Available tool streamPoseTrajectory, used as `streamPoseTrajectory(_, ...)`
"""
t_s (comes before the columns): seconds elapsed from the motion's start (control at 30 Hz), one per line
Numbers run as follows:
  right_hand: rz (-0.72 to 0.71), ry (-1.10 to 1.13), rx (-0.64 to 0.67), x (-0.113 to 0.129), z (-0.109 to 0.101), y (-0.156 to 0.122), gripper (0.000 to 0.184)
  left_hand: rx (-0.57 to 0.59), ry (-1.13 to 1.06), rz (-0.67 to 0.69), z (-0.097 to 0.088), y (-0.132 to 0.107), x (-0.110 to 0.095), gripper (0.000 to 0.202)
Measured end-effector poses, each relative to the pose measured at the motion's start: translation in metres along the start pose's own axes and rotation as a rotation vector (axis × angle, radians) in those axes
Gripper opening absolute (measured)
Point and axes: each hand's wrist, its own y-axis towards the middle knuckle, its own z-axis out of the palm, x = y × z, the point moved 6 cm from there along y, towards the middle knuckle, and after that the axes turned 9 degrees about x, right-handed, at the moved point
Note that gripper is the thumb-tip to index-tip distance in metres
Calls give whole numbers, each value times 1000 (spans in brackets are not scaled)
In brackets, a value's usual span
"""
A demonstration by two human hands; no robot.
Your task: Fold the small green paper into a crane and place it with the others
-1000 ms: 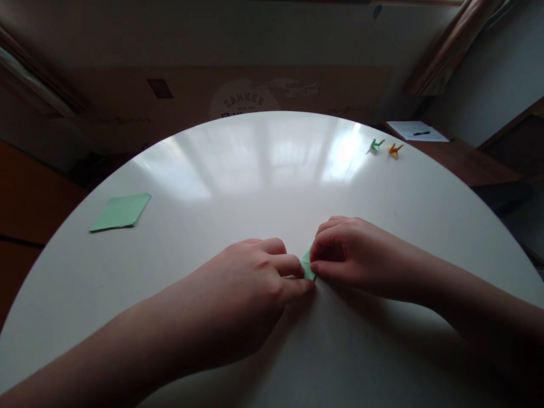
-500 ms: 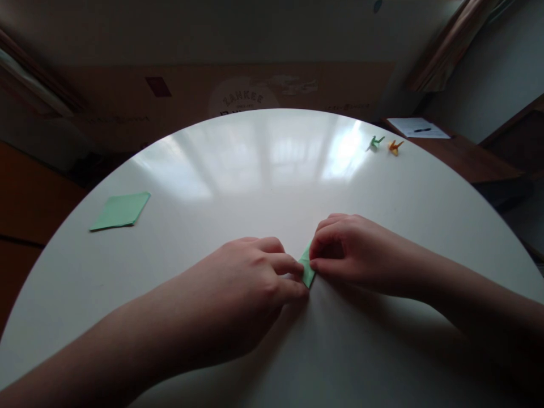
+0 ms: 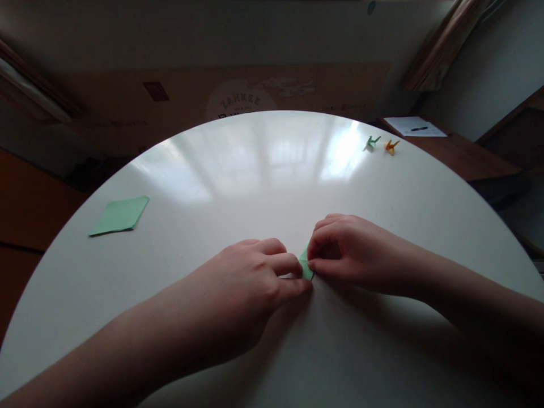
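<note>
A small folded piece of green origami paper [image 3: 305, 266] lies between my two hands on the white table. The thumb and index finger of my left hand [image 3: 259, 283] grip its lower left part, with the thumb over the bottom corner. From the other side, my right hand [image 3: 346, 249] pinches the paper's right edge between thumb and fingertips. The fingers of both hands cover much of the paper, so its full shape is hidden.
A stack of green paper squares [image 3: 119, 215] rests on the left of the round white table [image 3: 238, 209]. Near the far right edge stand a green paper crane [image 3: 372, 143] and an orange paper crane [image 3: 391, 147]. Beyond them, white paper [image 3: 410, 126] with a pen [image 3: 419, 128] lies on a brown surface.
My left thumb has moved slightly up and right over the paper's bottom corner, so less of the paper shows. My right hand keeps its pinch. The camera view has shifted a little.
</note>
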Motion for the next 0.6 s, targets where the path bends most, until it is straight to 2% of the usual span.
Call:
streamPoseTrajectory(0.27, -10, 5, 10, 3, -1, 0, 12, 77, -26, -51, 4, 0, 1, 35)
streamPoseTrajectory(0.6, -18, 40, 19, -3, 0, -2, 8, 75, -56, -56, 10, -6, 2, 35)
